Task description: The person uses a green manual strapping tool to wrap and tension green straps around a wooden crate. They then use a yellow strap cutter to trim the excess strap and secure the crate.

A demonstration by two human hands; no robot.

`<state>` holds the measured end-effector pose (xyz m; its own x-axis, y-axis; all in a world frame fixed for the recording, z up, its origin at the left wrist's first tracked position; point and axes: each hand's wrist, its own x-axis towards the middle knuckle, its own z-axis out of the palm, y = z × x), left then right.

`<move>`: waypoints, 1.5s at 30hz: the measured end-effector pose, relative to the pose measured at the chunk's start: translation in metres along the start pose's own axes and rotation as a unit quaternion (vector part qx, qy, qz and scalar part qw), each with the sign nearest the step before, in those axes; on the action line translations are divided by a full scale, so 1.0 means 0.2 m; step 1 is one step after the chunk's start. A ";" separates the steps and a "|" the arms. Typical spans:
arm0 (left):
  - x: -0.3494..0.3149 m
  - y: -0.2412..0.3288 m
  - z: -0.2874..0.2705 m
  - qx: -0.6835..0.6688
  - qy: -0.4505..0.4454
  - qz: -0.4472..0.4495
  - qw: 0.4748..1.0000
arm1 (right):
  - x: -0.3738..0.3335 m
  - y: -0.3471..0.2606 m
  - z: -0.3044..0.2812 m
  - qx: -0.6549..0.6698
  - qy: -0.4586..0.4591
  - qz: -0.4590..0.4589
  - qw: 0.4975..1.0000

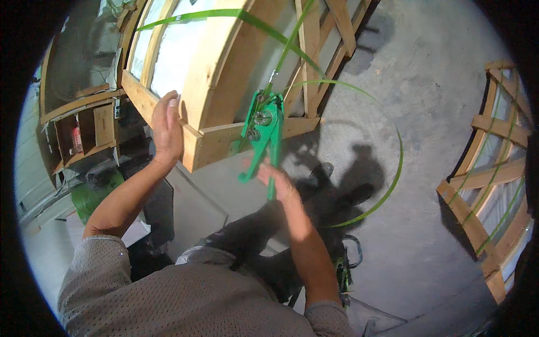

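A wooden crate (193, 67) with pale wrapped contents stands in front of me, a green strap (219, 12) running around it. My left hand (167, 128) lies against the crate's near left corner, fingers stretched out and holding nothing. At the crate's right side hangs a green strapping tensioner (263, 119), joined to the strap by a small metal seal (274, 73). Around the tool's lower handles is my right hand (279, 181), its fingers partly hidden behind them. A loose strap end (400, 151) loops from the tool out over the floor.
Another slatted crate (488, 174) with green straps lies on the right. To the left is a wooden box with compartments (84, 132), and a green rounded object (98, 194) sits below it. My shadow (359, 168) falls on the grey concrete floor (432, 62).
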<state>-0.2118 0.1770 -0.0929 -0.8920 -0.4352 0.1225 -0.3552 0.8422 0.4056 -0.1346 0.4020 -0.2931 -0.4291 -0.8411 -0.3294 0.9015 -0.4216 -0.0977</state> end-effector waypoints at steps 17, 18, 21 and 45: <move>0.01 0.01 -0.01 -0.079 -0.042 -0.083 0.992 | 0.03 0.04 0.14 -0.064 0.094 -0.123 0.986; 0.01 0.00 -0.01 -0.077 -0.041 -0.081 0.993 | 0.05 0.05 0.16 -0.084 0.104 -0.129 0.983; 0.00 -0.02 -0.01 -0.078 -0.037 -0.084 0.993 | 0.14 0.09 0.25 -0.155 0.224 -0.176 0.946; -0.02 0.05 -0.02 0.054 0.027 -0.019 0.998 | -0.59 -0.04 -0.08 0.007 0.413 -0.075 0.908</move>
<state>-0.2106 0.1851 -0.0856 -0.8621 -0.4814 0.1582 -0.4194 0.8531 0.3104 -0.0893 0.5098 -0.2685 -0.3519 -0.2355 -0.9059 0.8334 -0.5194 -0.1887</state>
